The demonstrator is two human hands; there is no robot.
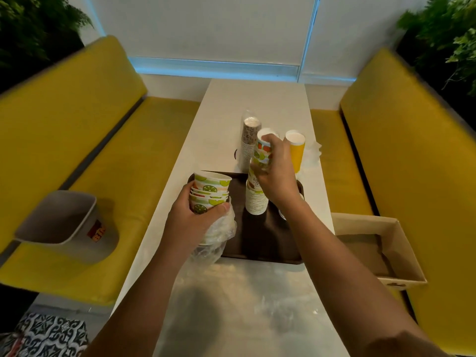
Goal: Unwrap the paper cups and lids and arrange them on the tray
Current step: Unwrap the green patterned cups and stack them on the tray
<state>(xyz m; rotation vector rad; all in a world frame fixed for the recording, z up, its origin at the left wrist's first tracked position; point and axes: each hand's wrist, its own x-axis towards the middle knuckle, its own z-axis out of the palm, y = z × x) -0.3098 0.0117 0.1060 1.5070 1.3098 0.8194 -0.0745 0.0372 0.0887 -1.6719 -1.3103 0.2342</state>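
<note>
White table (pixel 257 104) between yellow booth benches (pixel 90 140); brown tray (pixel 257 240) at centre. Left hand (pixel 190 222) grasps lime-printed cups (pixel 210 193) (plastic wrap (pixel 222 230) dangling); right hand (pixel 277 181) grips a fruit-printed stack (pixel 262 150).

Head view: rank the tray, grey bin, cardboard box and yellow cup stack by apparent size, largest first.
1. Tray, although it is partly hidden.
2. Grey bin and cardboard box look about alike, so they are not ranked against each other.
3. Yellow cup stack is smallest. It also stands farther from the camera, which shrinks it.
</note>
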